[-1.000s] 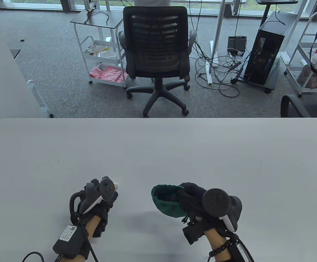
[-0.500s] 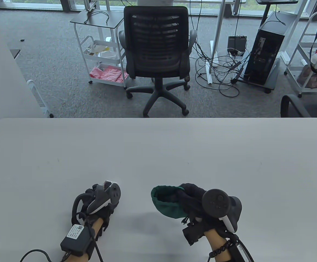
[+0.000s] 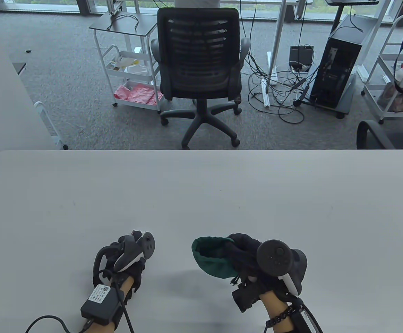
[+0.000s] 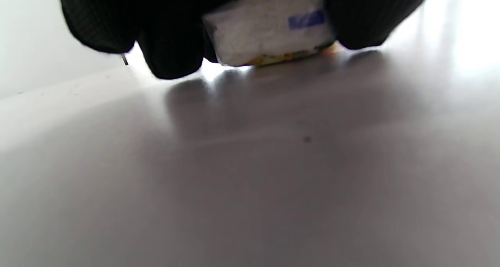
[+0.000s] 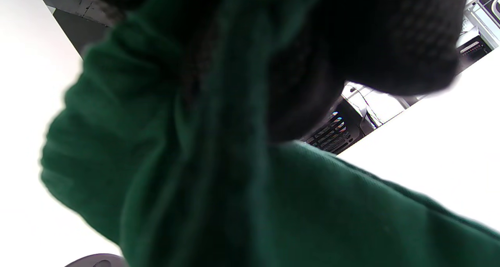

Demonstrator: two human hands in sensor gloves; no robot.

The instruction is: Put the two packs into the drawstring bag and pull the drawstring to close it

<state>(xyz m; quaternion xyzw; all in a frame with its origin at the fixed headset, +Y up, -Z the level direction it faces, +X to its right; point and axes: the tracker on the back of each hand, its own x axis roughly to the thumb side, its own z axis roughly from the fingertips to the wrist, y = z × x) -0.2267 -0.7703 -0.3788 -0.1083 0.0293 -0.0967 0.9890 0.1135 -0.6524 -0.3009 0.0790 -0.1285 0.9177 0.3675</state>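
Note:
My left hand [image 3: 131, 247] grips a white pack [image 4: 269, 32] with a blue label, curling its gloved fingers [image 4: 172, 44] round it just above the table. Only a white sliver of that pack [image 3: 137, 232] peeks out past the tracker in the table view. To the right, my right hand [image 3: 242, 250] grips a dark green drawstring bag [image 3: 211, 259] by its side and holds it up, its open mouth turned left toward the left hand. In the right wrist view the green bag [image 5: 218, 181] fills the frame under my gloved fingers [image 5: 390, 44]. I see no second pack.
The grey table [image 3: 201, 194] stretches away in front of both hands. Past its far edge stand a black office chair [image 3: 198, 55], white carts [image 3: 128, 62] and a computer tower [image 3: 340, 62] with floor cables.
My left hand has turned at the wrist and shifted slightly right toward the bag, so the pack is more hidden under the tracker. The right hand and the bag have stayed put.

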